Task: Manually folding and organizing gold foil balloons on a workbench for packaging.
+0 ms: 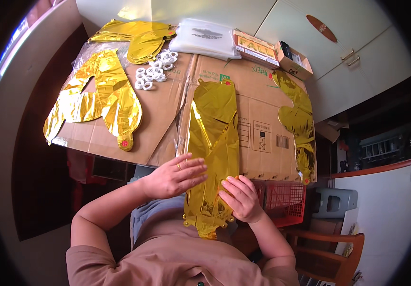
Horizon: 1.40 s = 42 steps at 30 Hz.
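Note:
A flat gold foil balloon point(215, 124) lies lengthwise from the cardboard over its near edge, down toward my lap. My left hand point(179, 176) is open above its left side, fingers stretched out; whether they touch the foil I cannot tell. My right hand point(241, 198) has its fingers curled over the balloon's right edge and grips it there. To the left rests an A-shaped gold foil balloon point(122, 102) with a red mark on its tab. A curved gold foil balloon point(298, 121) lies along the right edge.
Flattened cardboard point(162, 109) covers the table. At the back are stacked gold foil balloons point(146, 47), small white ribbon rolls point(150, 76), clear plastic bags point(203, 40), a flat printed box point(257, 47) and a small open box point(293, 64). Below right are a red crate point(286, 202) and wooden chair point(329, 257).

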Available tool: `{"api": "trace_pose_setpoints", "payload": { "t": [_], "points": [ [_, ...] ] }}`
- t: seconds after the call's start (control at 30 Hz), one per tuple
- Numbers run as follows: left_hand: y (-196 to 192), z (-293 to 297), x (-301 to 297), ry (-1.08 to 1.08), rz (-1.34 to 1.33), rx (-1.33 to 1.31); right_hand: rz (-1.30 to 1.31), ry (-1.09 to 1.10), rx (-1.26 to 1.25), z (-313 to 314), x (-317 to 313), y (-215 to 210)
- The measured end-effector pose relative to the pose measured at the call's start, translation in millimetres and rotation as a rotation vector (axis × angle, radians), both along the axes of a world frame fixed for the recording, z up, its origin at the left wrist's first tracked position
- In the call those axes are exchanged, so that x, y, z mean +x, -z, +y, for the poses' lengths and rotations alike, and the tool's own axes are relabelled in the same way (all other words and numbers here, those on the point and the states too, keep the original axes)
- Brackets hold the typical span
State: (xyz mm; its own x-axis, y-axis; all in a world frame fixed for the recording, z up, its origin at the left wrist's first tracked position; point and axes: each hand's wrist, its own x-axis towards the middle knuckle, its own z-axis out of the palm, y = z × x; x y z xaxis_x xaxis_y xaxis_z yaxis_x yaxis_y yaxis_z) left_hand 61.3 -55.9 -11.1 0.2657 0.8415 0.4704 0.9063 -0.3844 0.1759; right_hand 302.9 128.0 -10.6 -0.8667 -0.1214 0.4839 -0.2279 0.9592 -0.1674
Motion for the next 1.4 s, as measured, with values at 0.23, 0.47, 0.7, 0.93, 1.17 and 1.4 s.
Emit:
{"api": "trace_pose_setpoints", "payload": {
  "t": [0.23,0.47,0.7,0.93,1.17,1.4],
  "points": [
    [17,-5,-2,-0.159,-0.025,0.048,-0.002,-0.060,-0.028,8,1,13],
    [21,-12,-1,-0.236,0.029,0.099,-0.062,-0.060,-0.004,16,9,-4],
    [25,-10,-1,-0.259,0.027,0.117,-0.077,0.086,0.122,49,3,-10],
    [26,-7,2,-0.289,0.017,0.150,-0.064,0.097,-0.172,51,-14,-15],
    [23,-6,6,-0.330,0.004,0.154,-0.306,0.598,-0.901,50,-26,-20],
    [26,-7,10,-0.363,-0.063,0.153,-0.569,0.674,-1.097,56,-39,-45]
  ]
}}
